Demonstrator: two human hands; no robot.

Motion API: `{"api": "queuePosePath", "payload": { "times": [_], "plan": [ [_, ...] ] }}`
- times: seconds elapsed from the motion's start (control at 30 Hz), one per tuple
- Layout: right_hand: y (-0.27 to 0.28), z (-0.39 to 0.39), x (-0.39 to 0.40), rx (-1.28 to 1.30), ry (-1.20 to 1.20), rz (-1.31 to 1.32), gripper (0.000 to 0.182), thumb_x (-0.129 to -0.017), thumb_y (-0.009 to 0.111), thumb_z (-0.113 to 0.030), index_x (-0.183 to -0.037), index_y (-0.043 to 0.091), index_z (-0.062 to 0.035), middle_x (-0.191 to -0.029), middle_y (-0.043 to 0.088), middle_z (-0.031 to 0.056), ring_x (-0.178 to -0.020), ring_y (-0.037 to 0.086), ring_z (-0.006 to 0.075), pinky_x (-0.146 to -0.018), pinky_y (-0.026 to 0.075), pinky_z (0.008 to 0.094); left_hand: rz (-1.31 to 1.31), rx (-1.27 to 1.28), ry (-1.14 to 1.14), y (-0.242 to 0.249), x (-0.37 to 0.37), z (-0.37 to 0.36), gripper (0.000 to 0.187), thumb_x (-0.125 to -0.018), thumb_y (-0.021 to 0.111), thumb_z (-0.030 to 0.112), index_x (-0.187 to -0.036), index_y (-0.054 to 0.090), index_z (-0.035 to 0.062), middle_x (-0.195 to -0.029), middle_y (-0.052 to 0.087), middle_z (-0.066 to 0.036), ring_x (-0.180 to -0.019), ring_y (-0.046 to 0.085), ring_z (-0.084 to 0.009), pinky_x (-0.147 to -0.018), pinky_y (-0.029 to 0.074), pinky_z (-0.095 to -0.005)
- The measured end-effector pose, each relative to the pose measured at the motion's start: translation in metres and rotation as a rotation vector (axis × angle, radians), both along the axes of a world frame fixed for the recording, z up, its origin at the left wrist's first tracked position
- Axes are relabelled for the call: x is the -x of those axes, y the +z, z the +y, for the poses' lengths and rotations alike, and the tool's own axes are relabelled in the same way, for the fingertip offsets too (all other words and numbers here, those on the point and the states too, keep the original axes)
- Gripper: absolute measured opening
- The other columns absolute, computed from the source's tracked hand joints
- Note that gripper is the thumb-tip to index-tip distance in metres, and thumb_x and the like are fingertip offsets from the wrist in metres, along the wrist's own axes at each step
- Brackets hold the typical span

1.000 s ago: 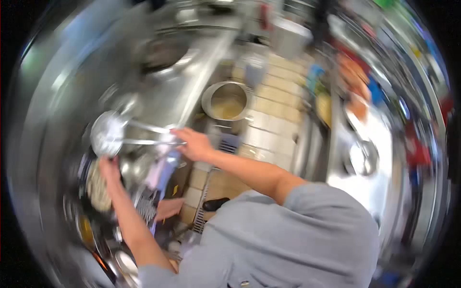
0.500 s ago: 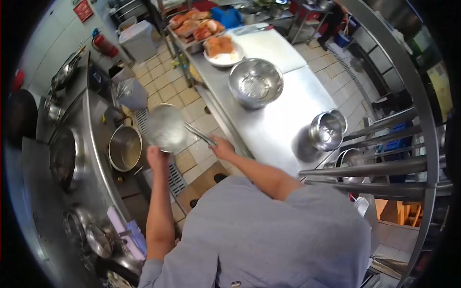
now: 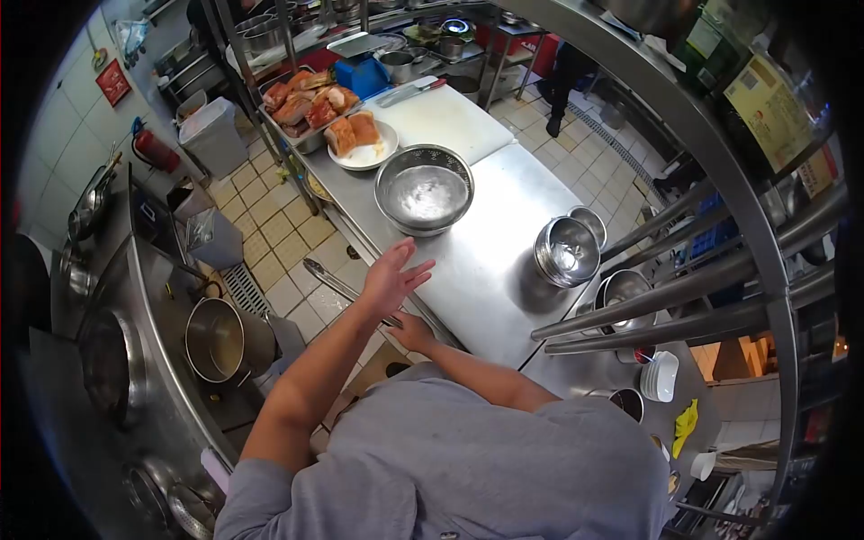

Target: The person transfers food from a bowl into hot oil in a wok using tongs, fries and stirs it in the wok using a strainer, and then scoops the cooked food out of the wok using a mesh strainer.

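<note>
My left hand (image 3: 393, 277) is empty, fingers spread, just in front of the steel bowls on the worktable. A shiny steel bowl (image 3: 423, 196) sits inside a perforated steel colander (image 3: 389, 209) there. Lower down, my right hand (image 3: 412, 333) is closed around the end of metal tongs (image 3: 335, 284). The tongs point away to the left, over the floor beside the table edge, partly hidden behind my left wrist.
The steel worktable (image 3: 499, 270) carries stacked steel bowls (image 3: 567, 252), a white plate (image 3: 382, 153) with raw meat, a meat tray (image 3: 306, 139), and a cutting board (image 3: 450, 126) with a knife. On the left, a pot (image 3: 216, 342) stands by the stove. Rack bars (image 3: 666, 301) cross at right.
The round steel bowl left my left hand and now rests in the colander. That hand moved right and opened. The tongs stay in my right hand, and the view has shifted.
</note>
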State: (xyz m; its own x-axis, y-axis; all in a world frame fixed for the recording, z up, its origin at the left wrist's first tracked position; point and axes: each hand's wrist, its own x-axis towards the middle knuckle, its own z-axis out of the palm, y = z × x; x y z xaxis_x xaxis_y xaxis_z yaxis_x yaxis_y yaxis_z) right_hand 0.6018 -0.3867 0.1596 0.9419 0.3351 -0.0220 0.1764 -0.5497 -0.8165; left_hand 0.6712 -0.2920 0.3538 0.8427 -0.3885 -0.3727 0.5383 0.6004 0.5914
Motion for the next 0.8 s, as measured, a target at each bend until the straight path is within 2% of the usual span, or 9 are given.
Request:
{"api": "queuePosePath", "payload": {
  "times": [0.13, 0.4, 0.43, 0.5, 0.57, 0.6, 0.7, 0.77, 0.8],
  "plan": [
    [0.000, 0.012, -0.007, 0.070, 0.046, 0.072, 0.047, -0.077, 0.062, -0.027, -0.120, 0.052, -0.0144, -0.099, 0.062, 0.0174, -0.091, 0.059, 0.0343, -0.079, 0.047, 0.0403, 0.011, -0.135, -0.041, -0.024, 0.010, 0.040, 0.045, -0.088, 0.048, 0.018, -0.129, 0.036, 0.0028, -0.128, 0.043, -0.009, -0.113, 0.049, -0.0303, -0.094, 0.042, -0.0376],
    [-0.016, 0.051, -0.019, -0.029, 0.191, 0.195, 0.043, -0.077, 0.064, -0.027, -0.115, 0.056, -0.0089, -0.103, 0.061, 0.0167, -0.093, 0.059, 0.0314, -0.081, 0.046, 0.0384, 0.149, -0.098, 0.618, -0.154, 0.174, 0.208, 0.040, -0.090, 0.048, 0.027, -0.125, 0.045, 0.0079, -0.131, 0.044, -0.007, -0.119, 0.043, -0.0222, -0.095, 0.036, -0.0334],
    [-0.016, 0.058, -0.026, 0.016, 0.238, 0.176, 0.041, -0.077, 0.063, -0.027, -0.114, 0.057, -0.0094, -0.101, 0.062, 0.0162, -0.092, 0.060, 0.0309, -0.080, 0.046, 0.0383, 0.269, -0.277, 0.733, -0.149, 0.205, 0.211, 0.041, -0.089, 0.049, 0.029, -0.124, 0.046, 0.0081, -0.127, 0.047, -0.008, -0.113, 0.048, -0.0236, -0.091, 0.039, -0.0337],
    [-0.012, 0.070, -0.024, 0.107, 0.347, 0.162, 0.039, -0.078, 0.062, -0.028, -0.112, 0.057, -0.0103, -0.099, 0.062, 0.0152, -0.091, 0.060, 0.0299, -0.079, 0.046, 0.0382, 0.308, -0.607, 0.834, -0.237, 0.304, 0.242, 0.028, -0.089, 0.051, 0.032, -0.105, 0.055, 0.0090, -0.086, 0.057, -0.002, -0.073, 0.055, -0.0179, -0.066, 0.045, -0.0347],
    [-0.016, 0.093, -0.034, 0.201, 0.391, 0.301, 0.044, -0.076, 0.064, -0.030, -0.115, 0.056, -0.0090, -0.099, 0.062, 0.0163, -0.092, 0.059, 0.0324, -0.079, 0.046, 0.0388, 0.117, -1.385, 0.395, -0.317, 0.437, 0.267, 0.023, -0.087, 0.054, 0.028, -0.097, 0.059, 0.0078, -0.072, 0.056, -0.002, -0.068, 0.053, -0.0231, -0.066, 0.045, -0.0368],
    [-0.025, 0.106, -0.038, 0.245, 0.441, 0.291, 0.044, -0.077, 0.064, -0.029, -0.115, 0.056, -0.0093, -0.098, 0.062, 0.0161, -0.090, 0.059, 0.0321, -0.078, 0.046, 0.0391, 0.217, -1.533, 0.236, -0.321, 0.486, 0.260, 0.022, -0.087, 0.053, 0.028, -0.095, 0.059, 0.0079, -0.071, 0.055, -0.002, -0.066, 0.052, -0.0228, -0.064, 0.044, -0.0366],
    [-0.032, 0.125, -0.037, 0.232, 0.331, 0.296, 0.042, -0.079, 0.062, -0.027, -0.116, 0.055, -0.0069, -0.092, 0.063, 0.0173, -0.083, 0.060, 0.0314, -0.075, 0.047, 0.0401, 0.704, -1.227, 0.388, -0.309, 0.572, 0.220, 0.018, -0.086, 0.052, 0.026, -0.089, 0.057, 0.0081, -0.067, 0.051, -0.003, -0.061, 0.050, -0.0220, -0.058, 0.042, -0.0361],
    [-0.123, 0.135, -0.050, 0.283, 0.379, -0.057, 0.038, -0.082, 0.058, -0.029, -0.111, 0.057, -0.0043, -0.087, 0.062, 0.0180, -0.076, 0.059, 0.0327, -0.070, 0.046, 0.0417, 0.918, -0.959, 0.706, -0.291, 0.612, 0.188, 0.017, -0.085, 0.051, 0.024, -0.085, 0.055, 0.0082, -0.064, 0.049, -0.003, -0.057, 0.048, -0.0215, -0.054, 0.040, -0.0358],
    [-0.085, 0.139, -0.043, 0.336, 0.334, 0.200, 0.036, -0.083, 0.057, -0.030, -0.105, 0.059, -0.0022, -0.086, 0.061, 0.0200, -0.078, 0.058, 0.0339, -0.070, 0.045, 0.0429, 0.999, -0.827, 0.885, -0.289, 0.633, 0.172, 0.016, -0.085, 0.051, 0.024, -0.083, 0.055, 0.0083, -0.063, 0.047, -0.003, -0.055, 0.047, -0.0213, -0.052, 0.039, -0.0356]
  ]
}}
